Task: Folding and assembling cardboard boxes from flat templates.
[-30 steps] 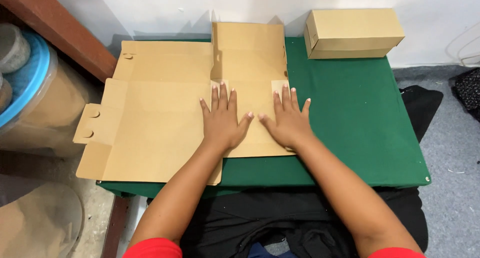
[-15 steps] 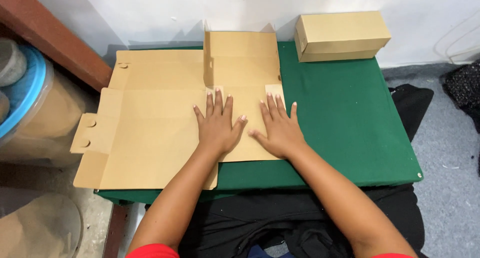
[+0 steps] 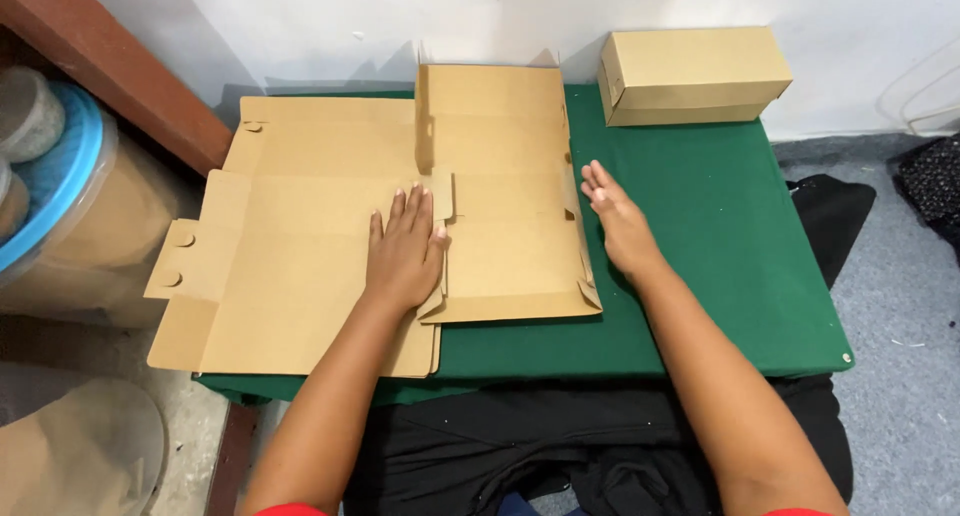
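A flat, unfolded brown cardboard box blank [image 3: 300, 236] lies across the left and middle of the green table [image 3: 720, 226]. My left hand [image 3: 405, 251] presses flat on the blank near its centre fold, fingers apart. My right hand [image 3: 618, 221] rests on its edge along the blank's right side flap [image 3: 575, 226], which stands slightly raised. The far middle panel [image 3: 490, 101] tilts up against the wall. Neither hand holds anything.
A finished closed cardboard box [image 3: 690, 76] stands at the table's back right corner by the white wall. A blue-lidded tub [image 3: 60, 186] and a wooden beam [image 3: 110, 66] are to the left. Black cloth [image 3: 560, 446] lies on my lap.
Both hands were flat side by side on the middle panel. My right hand has slid right to the panel's edge, and the right flap has lifted. The left hand shifted slightly left.
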